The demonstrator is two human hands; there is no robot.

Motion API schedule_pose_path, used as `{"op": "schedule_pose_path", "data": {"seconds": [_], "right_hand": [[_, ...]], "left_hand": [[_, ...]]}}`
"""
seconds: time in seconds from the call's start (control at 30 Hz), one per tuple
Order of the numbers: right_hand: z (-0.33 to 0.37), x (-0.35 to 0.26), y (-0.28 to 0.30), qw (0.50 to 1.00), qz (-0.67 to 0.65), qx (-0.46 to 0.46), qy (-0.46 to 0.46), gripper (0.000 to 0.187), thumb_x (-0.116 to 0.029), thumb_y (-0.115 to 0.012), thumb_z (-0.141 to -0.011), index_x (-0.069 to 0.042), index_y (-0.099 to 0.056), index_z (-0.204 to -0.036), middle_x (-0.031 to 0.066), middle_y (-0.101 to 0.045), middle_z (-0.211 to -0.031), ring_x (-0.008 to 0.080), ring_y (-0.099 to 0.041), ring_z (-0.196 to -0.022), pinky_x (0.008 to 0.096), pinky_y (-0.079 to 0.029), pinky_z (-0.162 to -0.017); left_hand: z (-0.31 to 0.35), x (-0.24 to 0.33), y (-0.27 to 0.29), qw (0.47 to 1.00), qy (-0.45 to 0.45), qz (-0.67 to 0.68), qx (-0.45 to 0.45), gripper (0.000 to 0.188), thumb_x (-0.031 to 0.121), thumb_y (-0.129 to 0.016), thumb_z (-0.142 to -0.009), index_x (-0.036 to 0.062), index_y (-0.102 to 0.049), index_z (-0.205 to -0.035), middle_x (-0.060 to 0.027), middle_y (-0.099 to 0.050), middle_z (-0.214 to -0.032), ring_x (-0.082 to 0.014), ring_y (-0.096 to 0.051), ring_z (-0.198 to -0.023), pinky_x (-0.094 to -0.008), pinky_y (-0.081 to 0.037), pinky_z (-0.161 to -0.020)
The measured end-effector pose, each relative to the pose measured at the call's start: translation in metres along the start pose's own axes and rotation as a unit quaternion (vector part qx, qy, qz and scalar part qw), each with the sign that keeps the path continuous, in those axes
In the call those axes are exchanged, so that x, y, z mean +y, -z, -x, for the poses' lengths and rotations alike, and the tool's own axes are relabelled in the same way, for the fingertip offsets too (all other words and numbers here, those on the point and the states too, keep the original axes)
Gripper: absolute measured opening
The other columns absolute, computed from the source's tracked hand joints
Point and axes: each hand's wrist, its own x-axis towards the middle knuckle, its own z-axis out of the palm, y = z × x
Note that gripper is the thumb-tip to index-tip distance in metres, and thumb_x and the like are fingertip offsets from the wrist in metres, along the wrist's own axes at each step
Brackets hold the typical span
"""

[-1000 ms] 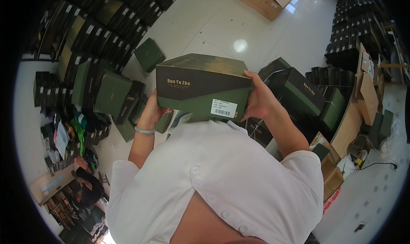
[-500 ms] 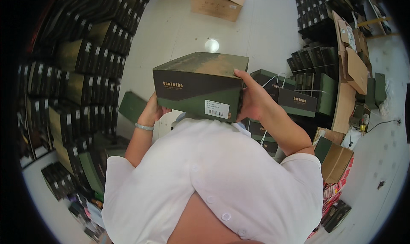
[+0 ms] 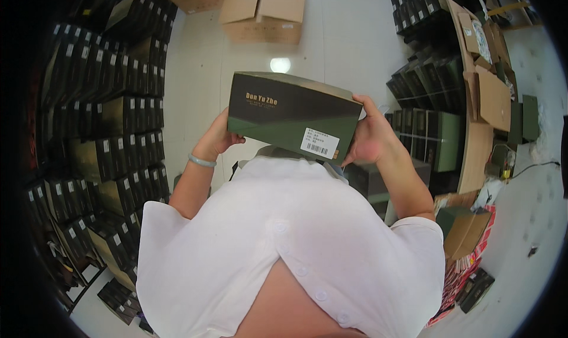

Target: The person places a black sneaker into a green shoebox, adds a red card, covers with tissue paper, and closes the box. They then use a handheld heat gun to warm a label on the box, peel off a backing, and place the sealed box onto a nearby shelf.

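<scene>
Between my two hands I hold a dark green and black shoe box-shaped carton (image 3: 284, 110) in front of my chest. Gold lettering marks its long side, and a white barcode label (image 3: 319, 142) is stuck near the lower right corner. My left hand (image 3: 220, 138) grips its left end, fingers curled under the lower edge; a pale bangle (image 3: 202, 160) circles that wrist. My right hand (image 3: 371, 135) clasps the right end, thumb on the top corner. The box tilts, its right end lower than its left. Its far side and underside are hidden.
Tall stacks of similar dark boxes (image 3: 112, 154) line the left. More boxes (image 3: 429, 131) stand at the right, beside a brown cardboard sheet (image 3: 467, 101). An open-flapped brown carton (image 3: 263, 33) rests on the pale tiled floor (image 3: 337, 48) ahead.
The held box has moved slightly right and tipped, so its labelled side faces me more and its top shows less. Both hands keep their hold. The surroundings have shifted in view.
</scene>
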Motion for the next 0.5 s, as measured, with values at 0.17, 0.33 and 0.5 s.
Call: {"op": "schedule_pose_path", "data": {"seconds": [0.17,0.33,0.5], "right_hand": [[0.002,-0.126,0.012,1.0,-0.023,0.002,0.019,0.086,-0.065,-0.056,-0.079,-0.01,-0.038,-0.143,0.0186,-0.029,-0.152,0.0433,-0.025,-0.135,0.0746,-0.003,-0.1],[0.019,-0.244,0.009,0.998,-0.023,0.009,0.053,0.088,-0.064,-0.059,-0.076,-0.006,-0.041,-0.14,0.0188,-0.032,-0.15,0.0409,-0.028,-0.133,0.0739,-0.008,-0.099],[0.008,-0.359,-0.002,0.995,-0.035,0.012,0.09,0.085,-0.063,-0.059,-0.076,-0.005,-0.044,-0.136,0.0197,-0.033,-0.148,0.0409,-0.028,-0.131,0.073,-0.009,-0.099]], "left_hand": [[-0.076,0.083,-0.081,0.999,0.027,-0.02,0.036,0.042,0.055,-0.044,-0.095,0.0175,-0.059,-0.105,0.0025,-0.061,-0.084,-0.0117,-0.053,-0.07,-0.0281,-0.043,-0.057],[-0.156,0.169,-0.143,1.0,0.001,-0.023,0.01,0.036,0.051,-0.043,-0.096,0.0179,-0.057,-0.101,0.0021,-0.056,-0.079,-0.0117,-0.05,-0.067,-0.0289,-0.045,-0.057],[-0.244,0.253,-0.185,1.0,-0.004,-0.028,0.005,0.033,0.048,-0.044,-0.096,0.0182,-0.056,-0.099,0.0018,-0.054,-0.077,-0.0113,-0.048,-0.065,-0.0292,-0.045,-0.057]]}}
